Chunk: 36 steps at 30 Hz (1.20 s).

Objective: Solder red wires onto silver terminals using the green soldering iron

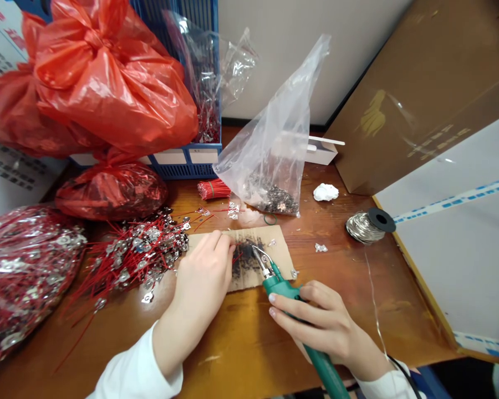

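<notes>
Working over one piece of scorched cardboard (pixel 249 282), you hold one green soldering gun (pixel 283 288) in your right hand (pixel 324 321), fingers wrapped about the grip and the metal tip angled over the blackened patch; whether the tip touches down cannot be told. Your left hand (pixel 205 266) covers the cardboard's left part, thumb and fingertips pinching one red wire (pixel 237 256), its end showing beside the patch. At least two small metal tabs (pixel 294 274) lie at the cardboard's right side, one of them at the near corner, and one metal piece (pixel 320 247) lies to its right on the brown surface (pixel 233 343). Farther right of the cardboard sits one spool of silvery wire (pixel 363 227), a single strand trailing toward your right sleeve. Beyond the cardboard are one clear bag (pixel 270 155) of small dark parts, one banded bundle of red wires (pixel 213 189), one green ring (pixel 270 224) and, at back right, one white lump (pixel 326 192). One heap of tabbed red wires (pixel 137 246), too tangled to count, spreads left of the cardboard; one clear sack (pixel 29 277) packed with more lies farther left. Behind the heap, to the cardboard's back left, at least three red bags (pixel 120 105) are piled.
</notes>
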Each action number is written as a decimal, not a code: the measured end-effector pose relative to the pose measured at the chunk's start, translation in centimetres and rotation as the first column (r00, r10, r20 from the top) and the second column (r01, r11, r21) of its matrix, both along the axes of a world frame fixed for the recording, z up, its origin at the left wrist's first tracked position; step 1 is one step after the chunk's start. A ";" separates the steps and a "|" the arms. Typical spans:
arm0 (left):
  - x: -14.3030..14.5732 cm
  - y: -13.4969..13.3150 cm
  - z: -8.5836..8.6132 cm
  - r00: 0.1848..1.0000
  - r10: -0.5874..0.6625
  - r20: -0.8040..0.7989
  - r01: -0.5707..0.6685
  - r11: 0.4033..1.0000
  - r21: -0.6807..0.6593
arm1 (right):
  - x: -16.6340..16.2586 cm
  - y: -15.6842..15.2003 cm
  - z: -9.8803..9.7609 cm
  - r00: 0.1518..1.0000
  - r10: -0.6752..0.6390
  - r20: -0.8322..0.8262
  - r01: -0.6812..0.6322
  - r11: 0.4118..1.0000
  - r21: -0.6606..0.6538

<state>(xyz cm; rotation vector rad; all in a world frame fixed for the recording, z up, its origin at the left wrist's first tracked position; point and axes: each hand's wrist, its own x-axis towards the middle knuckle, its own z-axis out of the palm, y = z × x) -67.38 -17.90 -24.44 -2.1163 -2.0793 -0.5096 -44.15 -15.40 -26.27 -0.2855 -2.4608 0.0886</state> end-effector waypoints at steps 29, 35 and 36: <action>0.1 -0.1 0.3 1.000 -0.001 0.000 0.001 1.000 -0.029 | -0.1 -0.3 -0.3 0.994 0.056 0.091 -0.065 0.993 0.099; 0.0 -0.1 0.3 1.000 0.018 -0.011 -0.018 0.999 -0.039 | -0.3 -0.3 -0.7 0.998 0.013 -0.057 -0.014 0.999 -0.033; 0.0 -0.1 0.3 1.000 0.019 -0.012 -0.019 0.999 -0.035 | -0.3 -0.3 -0.7 0.992 -0.026 -0.127 0.014 0.995 -0.095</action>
